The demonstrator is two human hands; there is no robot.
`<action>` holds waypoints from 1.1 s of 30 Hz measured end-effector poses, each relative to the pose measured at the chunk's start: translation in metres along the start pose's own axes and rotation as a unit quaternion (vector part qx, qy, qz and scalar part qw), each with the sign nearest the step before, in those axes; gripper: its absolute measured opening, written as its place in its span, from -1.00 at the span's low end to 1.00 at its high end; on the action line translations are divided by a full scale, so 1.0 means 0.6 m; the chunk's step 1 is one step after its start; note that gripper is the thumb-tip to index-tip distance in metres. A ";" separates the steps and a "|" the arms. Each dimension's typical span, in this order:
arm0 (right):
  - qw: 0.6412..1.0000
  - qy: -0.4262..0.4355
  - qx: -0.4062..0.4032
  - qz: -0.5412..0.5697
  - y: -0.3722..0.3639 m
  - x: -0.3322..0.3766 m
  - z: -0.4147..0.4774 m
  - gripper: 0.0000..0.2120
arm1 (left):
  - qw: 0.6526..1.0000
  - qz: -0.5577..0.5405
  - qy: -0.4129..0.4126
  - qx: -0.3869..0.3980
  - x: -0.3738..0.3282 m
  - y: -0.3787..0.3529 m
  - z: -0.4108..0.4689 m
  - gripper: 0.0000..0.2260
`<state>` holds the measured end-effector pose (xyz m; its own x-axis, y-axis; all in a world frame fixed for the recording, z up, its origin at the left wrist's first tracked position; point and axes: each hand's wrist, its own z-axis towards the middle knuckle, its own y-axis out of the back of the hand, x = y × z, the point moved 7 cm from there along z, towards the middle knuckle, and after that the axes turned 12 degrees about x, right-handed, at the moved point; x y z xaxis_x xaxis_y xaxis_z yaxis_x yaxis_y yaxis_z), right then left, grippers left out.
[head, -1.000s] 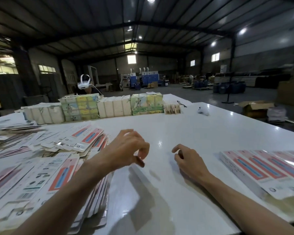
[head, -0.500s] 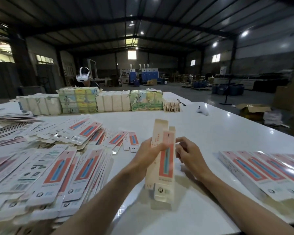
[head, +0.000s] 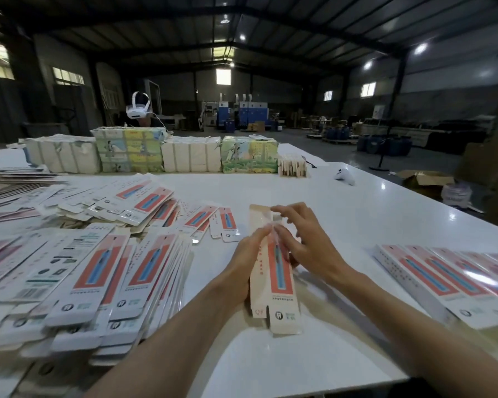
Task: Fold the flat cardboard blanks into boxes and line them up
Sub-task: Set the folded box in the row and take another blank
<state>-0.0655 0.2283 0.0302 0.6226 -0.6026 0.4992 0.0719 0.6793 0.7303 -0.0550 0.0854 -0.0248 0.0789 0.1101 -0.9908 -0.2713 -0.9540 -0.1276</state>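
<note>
Both of my hands hold one box piece in the middle of the frame. My left hand [head: 242, 262] is curled round its left edge. My right hand [head: 308, 248] pinches its top part with thumb and fingers. Under them is the big shiny white table [head: 385, 202]. At the lower left lies the messy pile of flat white and red cardboard blanks [head: 98, 277]. At the right edge lies the neat row of long white and red folded boxes [head: 443, 280]. The long thin white and red cardboard blank [head: 273, 271] I hold is tipped up a bit. I think it is very light and bendy and would crease if I squeezed hard, so the long edges are best to hold. On its bottom flap [head: 259, 311] I can read "QF". The other print is too small to read.
</note>
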 end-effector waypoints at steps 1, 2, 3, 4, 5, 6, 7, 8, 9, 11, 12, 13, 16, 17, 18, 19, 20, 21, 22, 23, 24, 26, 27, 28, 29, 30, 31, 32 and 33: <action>1.000 -0.002 0.010 -0.022 -0.003 0.002 0.009 -0.67 | 1.000 -0.013 0.006 -0.006 0.001 0.001 0.001 -0.62; 0.999 -0.005 0.021 -0.045 -0.007 0.003 0.016 -0.67 | 0.999 -0.032 0.011 -0.011 0.003 0.002 0.003 -0.53; 0.998 -0.008 0.030 -0.062 -0.012 0.002 0.022 -0.67 | 0.999 -0.051 0.012 -0.013 0.003 0.001 0.005 -0.47; 0.997 -0.009 0.034 -0.068 -0.016 0.002 0.026 -0.68 | 0.998 -0.067 0.010 -0.015 0.004 0.001 0.007 -0.43; 0.998 -0.010 0.030 -0.063 -0.018 0.000 0.028 -0.70 | 0.997 -0.077 0.010 -0.015 0.005 0.001 0.008 -0.39; 0.998 -0.010 0.021 -0.051 -0.019 -0.002 0.028 -0.73 | 0.996 -0.086 0.011 -0.014 0.006 0.000 0.007 -0.35; 0.999 -0.009 0.009 -0.037 -0.018 -0.004 0.028 -0.77 | 0.996 -0.093 0.012 -0.012 0.007 0.000 0.007 -0.33; 1.000 -0.008 -0.002 -0.021 -0.017 -0.006 0.026 -0.80 | 0.995 -0.096 0.012 -0.007 0.008 0.000 0.007 -0.33; 1.000 -0.009 -0.010 0.000 -0.016 -0.009 0.026 -0.83 | 0.996 -0.092 0.013 -0.001 0.009 0.000 0.008 -0.33; 0.997 -0.027 -0.019 0.070 -0.011 -0.015 0.023 -0.86 | 0.997 -0.069 0.018 0.009 0.010 -0.004 0.011 -0.37; 0.991 -0.045 -0.021 0.122 -0.007 -0.019 0.021 -0.87 | 0.998 -0.061 0.019 0.014 0.009 -0.007 0.012 -0.40; 0.982 -0.064 -0.022 0.177 -0.005 -0.024 0.018 -0.87 | 0.998 -0.058 0.018 0.020 0.008 -0.010 0.011 -0.43; 0.952 -0.087 -0.019 0.292 0.000 -0.029 0.012 -0.86 | 0.997 -0.058 0.018 0.044 0.005 -0.017 0.012 -0.40; 0.938 -0.083 -0.011 0.335 0.001 -0.027 0.011 -0.84 | 0.997 -0.054 0.019 0.056 0.003 -0.021 0.014 -0.38; 0.919 -0.078 -0.001 0.385 0.000 -0.022 0.010 -0.81 | 0.996 -0.049 0.023 0.067 0.001 -0.025 0.015 -0.37; 0.898 -0.074 0.010 0.435 -0.002 -0.017 0.009 -0.76 | 0.995 -0.054 0.033 0.077 0.001 -0.031 0.016 -0.35; 0.880 -0.071 0.019 0.469 -0.005 -0.010 0.008 -0.72 | 0.993 -0.069 0.044 0.084 0.002 -0.037 0.015 -0.35; 0.872 -0.069 0.022 0.484 -0.006 -0.006 0.006 -0.69 | 0.991 -0.087 0.052 0.086 0.004 -0.041 0.016 -0.36; 0.874 -0.068 0.018 0.482 -0.006 -0.004 0.005 -0.67 | 0.989 -0.109 0.057 0.084 0.007 -0.044 0.017 -0.37; 0.878 -0.066 0.010 0.473 -0.006 -0.002 0.005 -0.65 | 0.986 -0.132 0.058 0.083 0.011 -0.043 0.019 -0.39; 0.883 -0.065 0.000 0.464 -0.006 -0.002 0.004 -0.62 | 0.983 -0.155 0.056 0.083 0.015 -0.041 0.021 -0.41; 0.887 -0.068 -0.009 0.456 -0.012 -0.005 0.002 -0.58 | 0.975 -0.198 0.054 0.088 0.021 -0.032 0.029 -0.44; 0.888 -0.077 -0.003 0.453 -0.020 -0.008 0.000 -0.56 | 0.969 -0.224 0.053 0.092 0.023 -0.029 0.032 -0.45; 0.890 -0.089 0.010 0.447 -0.030 -0.010 -0.001 -0.54 | 0.963 -0.247 0.049 0.093 0.024 -0.024 0.036 -0.47; 0.889 -0.100 0.027 0.446 -0.041 -0.013 -0.003 -0.53 | 0.959 -0.265 0.041 0.093 0.024 -0.019 0.041 -0.50; 0.886 -0.107 0.041 0.450 -0.051 -0.014 -0.005 -0.52 | 0.957 -0.273 0.033 0.092 0.024 -0.013 0.044 -0.52; 0.887 -0.110 0.049 0.445 -0.057 -0.015 -0.006 -0.54 | 0.957 -0.274 0.027 0.087 0.026 -0.006 0.046 -0.54; 0.895 -0.111 0.046 0.429 -0.056 -0.016 -0.007 -0.55 | 0.961 -0.266 0.022 0.079 0.028 0.000 0.046 -0.55; 0.907 -0.110 0.036 0.406 -0.051 -0.018 -0.007 -0.56 | 0.967 -0.244 0.017 0.069 0.029 0.005 0.046 -0.54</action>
<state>-0.0712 0.2160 0.0004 0.2767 0.0091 0.9609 -0.3961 0.9121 0.1055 -0.0807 0.0923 -0.0435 0.2605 0.5265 -0.8093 -0.3199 -0.7438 -0.5868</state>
